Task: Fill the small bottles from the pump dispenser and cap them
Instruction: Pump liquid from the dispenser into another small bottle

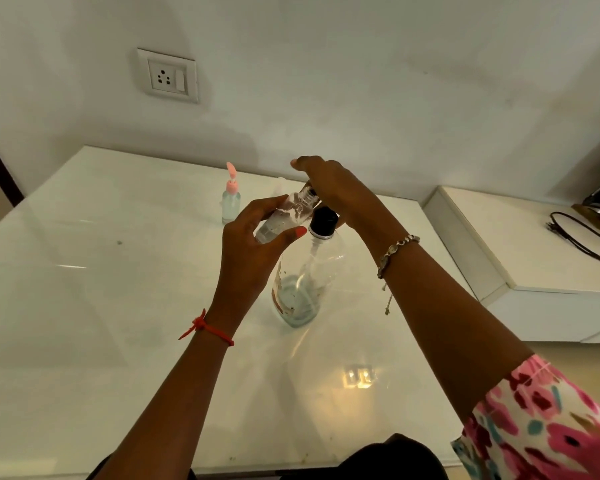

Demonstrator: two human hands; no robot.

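My left hand grips a small clear bottle, tilted with its open neck pointing up and right under my right hand. My right hand lies palm down over the top of the large clear pump dispenser, fingers stretched across the pump head, which is hidden beneath them. The dispenser's black collar shows just below that hand, and a little liquid sits in its base. Another small bottle with a pink cap stands upright behind, to the left, apart from both hands.
The white glossy table meets a wall with a socket plate. A raised white ledge on the right carries a black cable. The table's front edge runs close to my body.
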